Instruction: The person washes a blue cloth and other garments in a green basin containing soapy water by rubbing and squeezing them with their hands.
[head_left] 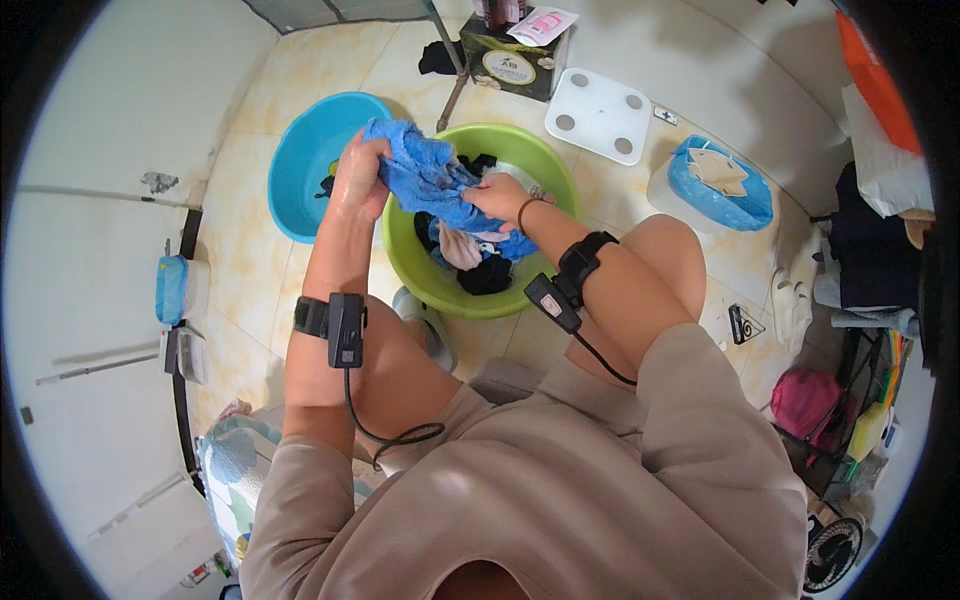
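A wet-looking blue cloth [425,175], perhaps a towel, stretches between my two hands above a green basin [560,165]. My left hand [362,175] grips its upper left end near the basin's left rim. Lower on the cloth, my right hand [497,197] is closed round a fold over the middle of the basin. Part of the cloth hangs down into the basin. Beneath it lie a black garment [487,277] and a pale pink garment [458,246], among other laundry partly hidden by the cloth and my right hand.
Left of the green basin stands a blue basin [290,170] with a small dark item inside. A white scale [598,117] lies behind to the right, beside a dark box [512,70]. A bin lined with a blue bag [722,205] stands at right; a metal pole [455,95] rises behind.
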